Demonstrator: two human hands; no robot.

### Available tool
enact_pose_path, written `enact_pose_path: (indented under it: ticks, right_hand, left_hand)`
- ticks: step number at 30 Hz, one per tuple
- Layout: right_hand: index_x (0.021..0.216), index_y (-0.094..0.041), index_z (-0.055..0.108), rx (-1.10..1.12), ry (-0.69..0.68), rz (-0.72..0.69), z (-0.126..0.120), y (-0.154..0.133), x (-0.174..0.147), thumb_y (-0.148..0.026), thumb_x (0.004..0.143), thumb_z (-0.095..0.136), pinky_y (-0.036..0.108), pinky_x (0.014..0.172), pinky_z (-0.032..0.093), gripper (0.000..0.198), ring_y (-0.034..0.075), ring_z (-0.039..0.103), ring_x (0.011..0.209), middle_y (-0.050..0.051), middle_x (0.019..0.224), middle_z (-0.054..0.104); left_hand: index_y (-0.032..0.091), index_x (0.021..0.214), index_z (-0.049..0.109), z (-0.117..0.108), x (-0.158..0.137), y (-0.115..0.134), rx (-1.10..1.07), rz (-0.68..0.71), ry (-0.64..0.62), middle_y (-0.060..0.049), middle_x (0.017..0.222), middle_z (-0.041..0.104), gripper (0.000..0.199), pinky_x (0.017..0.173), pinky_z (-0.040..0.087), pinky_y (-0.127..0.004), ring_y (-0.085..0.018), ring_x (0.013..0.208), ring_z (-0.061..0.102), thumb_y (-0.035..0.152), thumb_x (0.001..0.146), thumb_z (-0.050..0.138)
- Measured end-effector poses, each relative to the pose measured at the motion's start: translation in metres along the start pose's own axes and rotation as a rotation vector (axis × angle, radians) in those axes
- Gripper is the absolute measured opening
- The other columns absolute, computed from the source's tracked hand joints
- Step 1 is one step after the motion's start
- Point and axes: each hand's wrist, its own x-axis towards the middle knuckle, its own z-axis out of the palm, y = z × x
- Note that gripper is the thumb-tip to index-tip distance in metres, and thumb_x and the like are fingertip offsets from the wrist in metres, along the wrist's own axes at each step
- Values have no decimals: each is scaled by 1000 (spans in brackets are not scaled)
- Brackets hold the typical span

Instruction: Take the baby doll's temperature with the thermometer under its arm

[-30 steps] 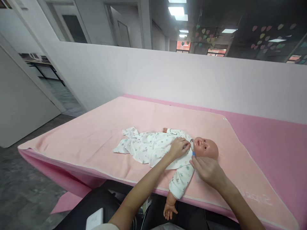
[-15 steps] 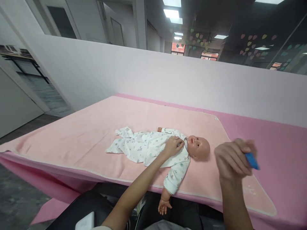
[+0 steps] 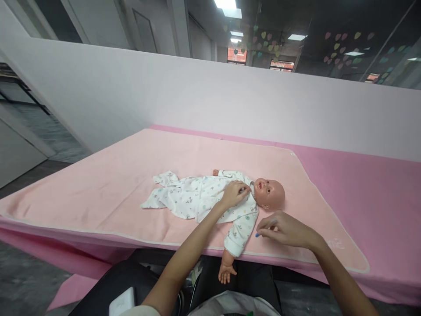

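A bald baby doll lies on its back, head to the right, dressed in a white printed top and matching trousers. My left hand rests on its chest, fingers curled in and closed on the top by the neckline. What lies under those fingers is partly hidden. My right hand hovers above the mat beside the doll's head and near shoulder, its fingers pinched. A small blue object pokes out at the fingertips; most of it is covered, so its kind does not show.
Under the doll is a peach mat on a pink cloth. A white partition stands behind. The doll's near arm hangs over the front edge. A white device lies on my lap at lower left.
My right hand has come left and inward from the right side, with the blue object still in its fingers. My left hand stays on the doll's chest. The view has shifted slightly.
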Motion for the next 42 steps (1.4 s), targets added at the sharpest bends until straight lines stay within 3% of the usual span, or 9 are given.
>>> enact_pose_path:
  ticks: [2,5,12,18,22,26,30,34,42]
  right_hand:
    - [81,-20,71,83,-55,89,-5,7,-11,-36,84,47,22,61,52,28,13,64,67,3,76,70]
    - [90,-18,69,116,127,205,-5,38,-32,-39,86,43,25,65,54,34,15,65,74,7,87,70]
    - [100,-23,64,-500,332,260,44,127,-60,-31,88,36,32,77,53,31,20,63,91,6,102,67]
    - [109,-18,59,-829,494,192,65,161,-64,-9,80,32,38,78,51,40,23,61,96,11,103,65]
    - [117,-18,53,-786,696,222,81,151,-59,-3,77,28,40,78,50,49,23,60,96,11,105,64]
    - [113,-18,55,-567,917,184,92,110,-20,-8,82,31,37,79,51,41,21,60,93,9,100,65]
    - [114,-19,54,-348,848,-29,98,78,51,-9,83,32,36,91,46,39,18,55,106,8,109,61]
    - [120,-16,48,-184,850,-24,110,80,100,-12,84,32,37,93,45,40,18,51,111,10,116,57]
    - [118,-16,48,-74,908,25,117,94,97,-21,88,36,35,91,47,32,18,54,109,12,113,58]
  left_hand:
    - [23,85,67,-7,0,0,-97,-24,-41,1,86,66,25,77,39,-28,-15,82,55,24,84,42]
    - [23,90,66,-12,0,-1,-172,-48,-67,1,90,65,25,77,40,-27,-15,84,55,22,83,43]
    - [21,80,65,-2,-3,1,121,-63,36,-2,87,59,12,79,39,-33,-18,84,51,26,73,56]
    - [21,77,63,-5,-3,-1,61,-30,-16,-2,86,59,9,80,37,-33,-18,85,51,24,73,56]
    - [21,78,63,-12,-2,-1,-30,-34,-72,-2,88,60,10,83,37,-33,-18,88,51,25,75,55]
    - [20,79,64,-17,-1,0,-125,-55,-112,-2,85,63,14,81,39,-30,-16,84,54,28,78,53]
    - [17,82,64,-20,-2,1,-267,-122,-122,-1,79,65,22,70,42,-25,-14,74,56,33,81,49]
    - [15,90,64,-21,-2,-2,-412,-172,-106,-2,82,66,24,71,44,-25,-15,77,58,31,81,48]
    - [14,89,64,-18,-1,-6,-481,-191,-117,-2,79,64,29,67,43,-24,-13,72,55,37,84,46]
